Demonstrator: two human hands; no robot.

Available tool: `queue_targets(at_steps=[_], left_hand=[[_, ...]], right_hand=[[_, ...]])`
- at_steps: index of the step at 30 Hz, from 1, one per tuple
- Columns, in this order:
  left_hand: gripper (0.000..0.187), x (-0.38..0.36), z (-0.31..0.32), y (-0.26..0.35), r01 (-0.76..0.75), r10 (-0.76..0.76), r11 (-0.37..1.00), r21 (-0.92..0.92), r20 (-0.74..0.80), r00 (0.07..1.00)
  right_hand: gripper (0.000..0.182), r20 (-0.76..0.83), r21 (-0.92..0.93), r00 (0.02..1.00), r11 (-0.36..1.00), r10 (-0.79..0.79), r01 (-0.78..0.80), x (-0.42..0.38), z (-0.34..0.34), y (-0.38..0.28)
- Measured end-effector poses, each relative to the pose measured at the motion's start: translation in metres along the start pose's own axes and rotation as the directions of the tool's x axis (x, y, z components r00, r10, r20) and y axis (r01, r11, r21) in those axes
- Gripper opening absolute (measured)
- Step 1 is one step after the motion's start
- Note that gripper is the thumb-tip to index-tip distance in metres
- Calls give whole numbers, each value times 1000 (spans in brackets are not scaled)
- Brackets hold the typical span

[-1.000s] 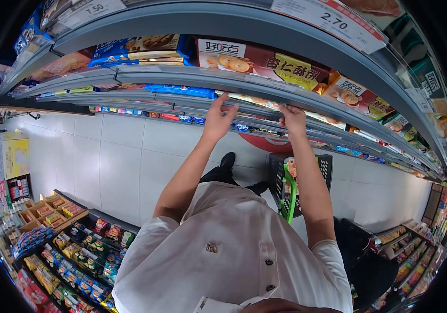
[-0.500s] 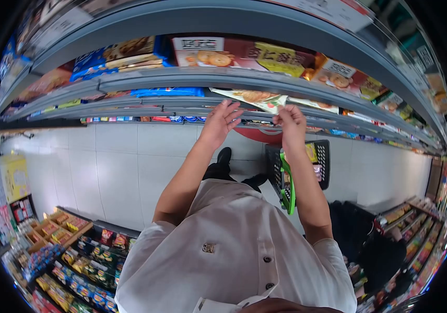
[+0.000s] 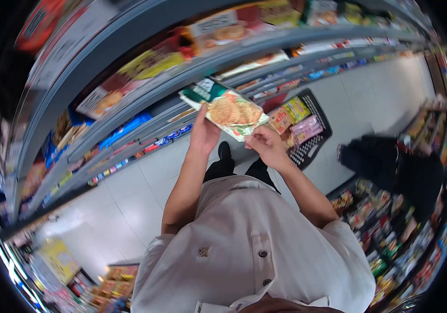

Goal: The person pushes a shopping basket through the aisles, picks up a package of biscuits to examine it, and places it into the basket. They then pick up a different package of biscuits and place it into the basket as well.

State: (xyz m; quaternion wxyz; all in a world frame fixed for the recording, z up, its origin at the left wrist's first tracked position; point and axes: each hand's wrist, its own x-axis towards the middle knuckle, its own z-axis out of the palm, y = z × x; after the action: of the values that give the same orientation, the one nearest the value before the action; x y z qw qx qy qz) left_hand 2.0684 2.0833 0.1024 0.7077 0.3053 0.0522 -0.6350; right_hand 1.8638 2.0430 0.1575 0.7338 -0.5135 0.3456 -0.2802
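Between my hands is a green and cream packet of crackers (image 3: 228,109), tilted, with round crackers pictured on its front. My left hand (image 3: 204,133) grips its left edge, the thumb lying up along the side. At the packet's lower right corner, my right hand (image 3: 266,145) pinches it between thumb and fingers. The packet is out in front of the shelf edge. Just beyond my right hand, a dark shopping basket (image 3: 315,141) stands on the floor, holding several packets, among them a pink one (image 3: 307,129) and a yellow one (image 3: 296,108).
Grey store shelves (image 3: 150,96) with biscuit packets curve across the top and left. Pale floor tiles (image 3: 129,190) lie below. A person in dark clothes (image 3: 406,167) is at the right, near shelves of snacks. A yellow display box (image 3: 59,261) stands at lower left.
The cracker packet has come out from the shelf, and my left hand has closed on it. The view has turned right, bringing the basket's contents into sight.
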Motion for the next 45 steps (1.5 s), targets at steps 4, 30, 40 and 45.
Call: queue_targets(at_steps=[4, 30, 40, 45], left_hand=[[31, -7, 12, -12, -103, 104, 993, 55, -14, 994], [42, 2, 113, -160, 96, -110, 705, 703, -26, 994], [55, 3, 76, -233, -603, -543, -476, 640, 326, 774], [56, 35, 55, -244, -680, -623, -478, 556, 332, 708]], right_hand=[[14, 5, -57, 999, 997, 54, -54, -25, -37, 6], [64, -141, 451, 948, 871, 284, -193, -91, -158, 25], [40, -367, 652, 582, 647, 726, -396, -79, -286, 194], [41, -480, 655, 439, 643, 759, -396, -58, -321, 247]])
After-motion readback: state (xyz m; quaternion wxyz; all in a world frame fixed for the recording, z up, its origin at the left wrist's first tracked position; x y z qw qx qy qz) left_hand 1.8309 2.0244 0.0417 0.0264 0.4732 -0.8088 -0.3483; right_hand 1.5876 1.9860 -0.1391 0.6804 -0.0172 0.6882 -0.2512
